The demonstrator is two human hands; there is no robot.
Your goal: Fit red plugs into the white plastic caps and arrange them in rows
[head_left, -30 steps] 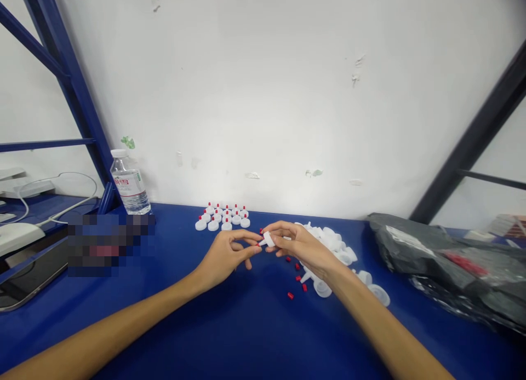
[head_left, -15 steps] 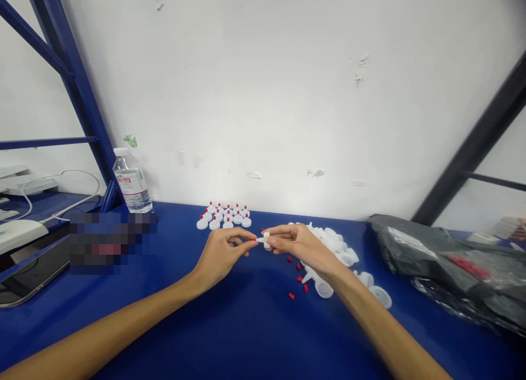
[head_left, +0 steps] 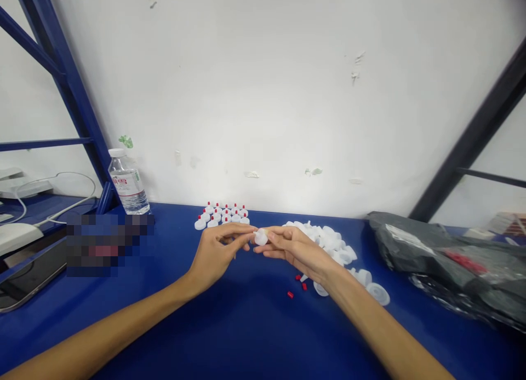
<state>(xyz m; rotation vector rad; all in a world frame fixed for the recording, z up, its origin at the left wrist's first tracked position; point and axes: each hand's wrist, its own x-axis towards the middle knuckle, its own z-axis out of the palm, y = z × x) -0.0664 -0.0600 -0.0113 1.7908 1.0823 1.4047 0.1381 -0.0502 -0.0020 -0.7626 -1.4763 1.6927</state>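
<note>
My right hand (head_left: 298, 248) grips a white spouted bottle cap (head_left: 260, 237) between thumb and fingers, its round face now turned more toward me. My left hand (head_left: 219, 251) is closed in a pinch at the cap's spout end; the small red tip between those fingertips is mostly hidden now. Behind the left hand, white caps with red tips (head_left: 226, 213) stand upright in rows. Loose white spouted caps (head_left: 329, 237) lie in a pile beyond and beside my right hand. Several loose red tips (head_left: 290, 295) are scattered below it.
A water bottle (head_left: 128, 183) stands by the wall at the left, with a phone (head_left: 33, 278) nearer me. A dark plastic bag (head_left: 411, 254) lies on the right of the blue table (head_left: 238, 336). Blue frame posts (head_left: 69, 90) rise at the left.
The white cap has turned between my hands, from side-on to showing its round face. My right hand has shifted slightly left and rolled, its fingers spreading below the cap. The view has shifted slightly.
</note>
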